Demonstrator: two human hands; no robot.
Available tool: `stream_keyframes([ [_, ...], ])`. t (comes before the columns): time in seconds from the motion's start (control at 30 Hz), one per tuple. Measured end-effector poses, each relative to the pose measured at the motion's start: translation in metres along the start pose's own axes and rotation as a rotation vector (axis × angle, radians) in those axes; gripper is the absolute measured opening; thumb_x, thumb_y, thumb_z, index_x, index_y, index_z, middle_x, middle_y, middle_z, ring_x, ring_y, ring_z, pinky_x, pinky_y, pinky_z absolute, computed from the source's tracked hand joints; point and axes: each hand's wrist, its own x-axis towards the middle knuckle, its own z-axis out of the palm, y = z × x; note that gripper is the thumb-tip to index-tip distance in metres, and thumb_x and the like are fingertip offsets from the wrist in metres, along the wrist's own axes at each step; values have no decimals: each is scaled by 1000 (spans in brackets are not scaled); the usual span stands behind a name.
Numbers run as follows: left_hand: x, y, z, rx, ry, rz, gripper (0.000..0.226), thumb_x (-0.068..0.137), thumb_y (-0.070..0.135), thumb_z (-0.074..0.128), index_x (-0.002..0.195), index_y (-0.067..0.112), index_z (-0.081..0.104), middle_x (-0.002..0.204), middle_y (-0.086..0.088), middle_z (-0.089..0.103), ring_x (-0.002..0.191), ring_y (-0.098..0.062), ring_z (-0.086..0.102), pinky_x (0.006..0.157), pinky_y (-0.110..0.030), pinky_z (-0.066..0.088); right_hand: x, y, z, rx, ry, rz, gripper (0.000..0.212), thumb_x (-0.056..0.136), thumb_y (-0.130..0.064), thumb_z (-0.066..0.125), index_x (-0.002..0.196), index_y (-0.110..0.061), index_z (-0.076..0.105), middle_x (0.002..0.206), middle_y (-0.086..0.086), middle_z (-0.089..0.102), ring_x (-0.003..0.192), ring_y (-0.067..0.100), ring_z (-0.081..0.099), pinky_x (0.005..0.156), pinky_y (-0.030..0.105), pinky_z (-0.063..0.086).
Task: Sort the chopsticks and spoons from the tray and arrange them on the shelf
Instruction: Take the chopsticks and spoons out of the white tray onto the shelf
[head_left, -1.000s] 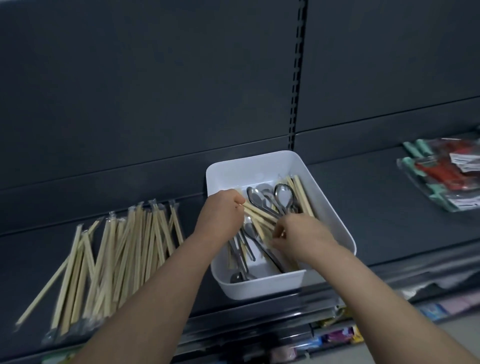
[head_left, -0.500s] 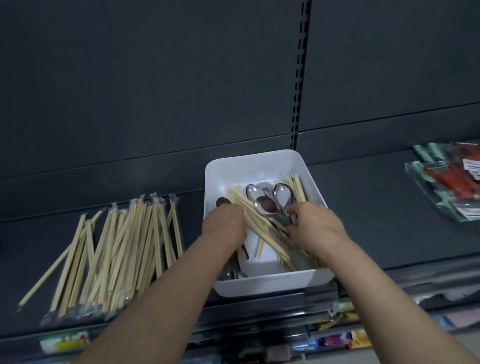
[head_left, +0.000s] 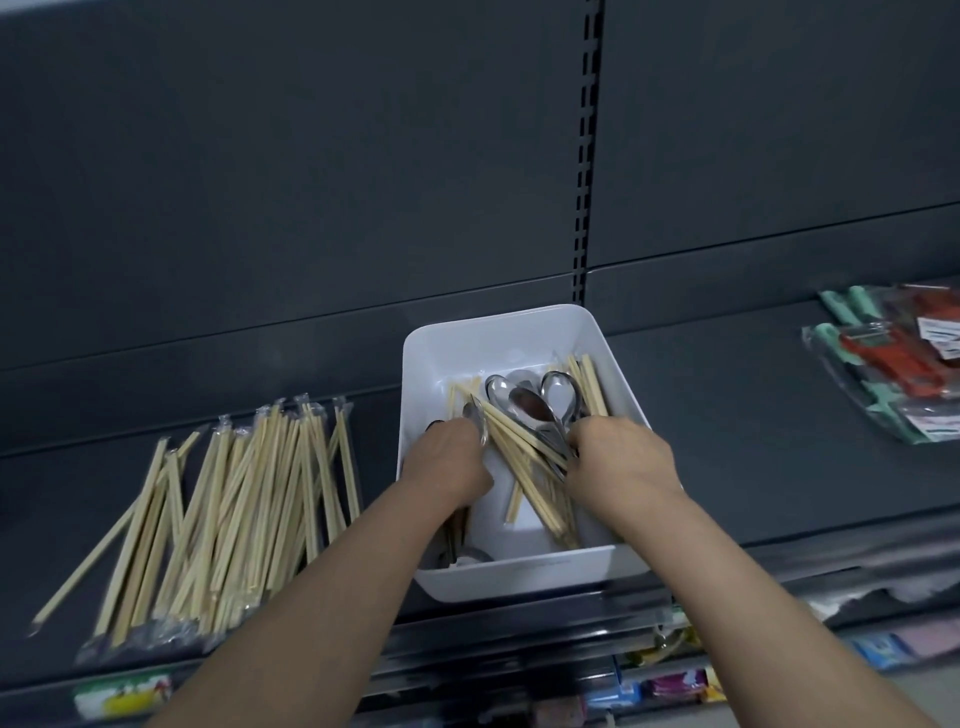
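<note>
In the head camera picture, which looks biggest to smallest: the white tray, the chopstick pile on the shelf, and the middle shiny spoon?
Largest: the chopstick pile and the white tray, which fill about the same area, so I won't rank them.
Smallest: the middle spoon in the tray, far smaller than both.

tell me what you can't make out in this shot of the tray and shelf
All in the head view:
- Left hand and right hand: fingers curl away behind the hands' backs, so the grip is unclear.
- Tray near-left corner: covered by the left forearm.
- Packets at right: cut by the frame edge, labels too small.
- Lower-shelf goods: blurred.
</note>
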Motion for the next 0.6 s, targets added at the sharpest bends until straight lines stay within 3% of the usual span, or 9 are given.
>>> stream_keyframes([
  [0.13,0,1,3,-71,22,80,24,85,26,66,109,24,68,112,-3,59,105,-26,58,78,-31,46,-2,-2,9,57,2,3,6,82,-12,51,80,-16,53,89,7,63,72,28,45,63,28,38],
  [0.2,0,4,5,-47,33,76,31,86,32,68,116,23,65,118,-5,52,107,-27,57,76,-31,42,-2,-1,12,64,-9,6,6,83,-13,52,83,-17,56,89,7,64,72,27,46,64,28,39],
  [0.37,4,9,8,-60,58,-15,54,77,26,77,116,9,44,113,-8,59,105,-29,58,74,-34,41,0,3,14,89,9,25,9,83,-11,54,84,-16,62,68,-1,49,61,22,45,58,25,36],
  [0.47,7,8,7,-84,22,-91,64,76,21,79,122,5,37,114,-10,58,110,-30,57,70,-32,39,1,4,15,125,10,37,11,83,-13,55,88,-16,64,72,1,54,63,23,47,59,25,37],
  [0.53,9,7,7,-71,15,-97,55,78,18,75,119,4,41,109,-9,58,107,-29,58,67,-31,39,1,4,16,142,19,38,14,83,-13,55,92,-16,66,80,3,60,68,25,48,62,26,39],
  [0.6,9,6,7,-71,26,-66,28,82,15,69,102,8,51,92,-3,57,100,-27,61,62,-29,40,2,4,17,166,30,45,20,82,-14,55,99,-18,66,87,4,63,72,26,48,64,26,40],
])
